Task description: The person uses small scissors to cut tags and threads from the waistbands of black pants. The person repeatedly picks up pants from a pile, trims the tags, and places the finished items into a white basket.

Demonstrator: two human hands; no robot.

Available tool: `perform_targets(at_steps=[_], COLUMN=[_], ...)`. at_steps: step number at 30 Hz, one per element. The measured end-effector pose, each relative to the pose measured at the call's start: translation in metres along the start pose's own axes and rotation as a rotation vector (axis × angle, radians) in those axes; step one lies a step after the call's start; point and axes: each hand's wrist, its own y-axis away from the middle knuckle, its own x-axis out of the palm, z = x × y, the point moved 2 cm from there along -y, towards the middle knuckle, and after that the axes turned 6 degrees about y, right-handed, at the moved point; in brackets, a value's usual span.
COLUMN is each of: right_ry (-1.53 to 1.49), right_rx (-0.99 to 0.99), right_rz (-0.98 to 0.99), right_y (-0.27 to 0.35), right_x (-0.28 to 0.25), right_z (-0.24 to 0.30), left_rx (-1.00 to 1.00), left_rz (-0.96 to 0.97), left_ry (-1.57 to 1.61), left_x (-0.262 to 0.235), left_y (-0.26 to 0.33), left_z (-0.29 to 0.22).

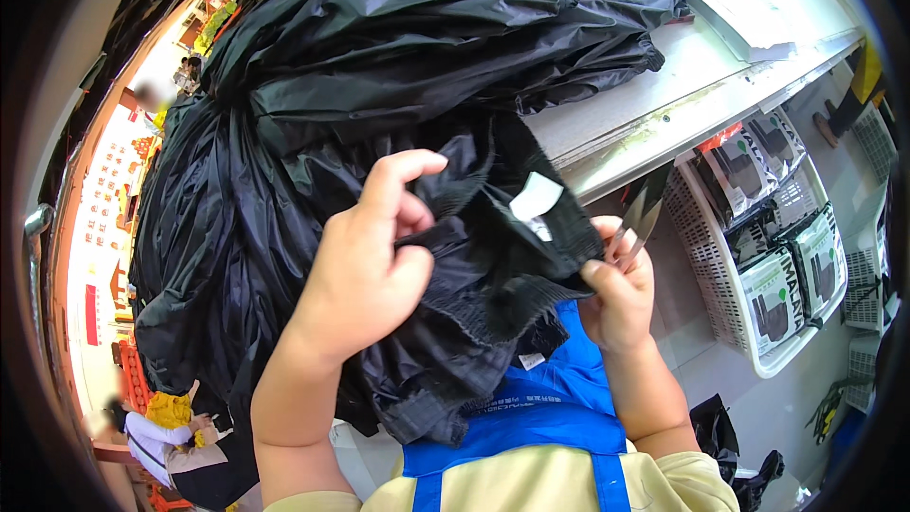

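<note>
A black garment point(507, 270) with a gathered elastic edge and a white label point(536, 196) hangs open in front of me. My right hand point(621, 299) grips a pair of metal thread snips point(641, 218), blades pointing up. Its thumb and finger also meet the garment's right edge. Over the garment's left side is my left hand point(365, 256), index finger stretched out and the others loosely bent, with nothing seen between them. Behind both hands rises a large heap of shiny black fabric point(379, 66).
A white table point(607, 137) supports the heap and extends right. Below its edge, a white plastic basket point(706, 275) holds several packaged black items point(773, 299). Black bags point(716, 431) lie on the floor at lower right. Another person point(161, 446) is at far lower left.
</note>
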Motion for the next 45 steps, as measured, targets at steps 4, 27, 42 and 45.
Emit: perform_targets(at_steps=[4,27,42,45], right_ry=[-0.201,0.087,1.384,1.380], right_rx=[0.107,0.067,-0.654,-0.659], right_rz=[0.090,0.169,0.171,0.168], right_y=[-0.002,-0.047,-0.021,-0.021], right_x=[-0.011,-0.020,-0.002,0.001], right_z=[0.003,0.038,0.093,0.092], left_rx=[0.251,-0.228,-0.290,-0.295], left_rz=[0.148,0.767,0.742,0.743], left_ry=[-0.579,0.272,0.658,0.663], left_x=[-0.004,0.043,0.044,0.043], left_y=[0.005,-0.074,-0.072,-0.073], left_z=[-0.022,0.002,0.016,0.014])
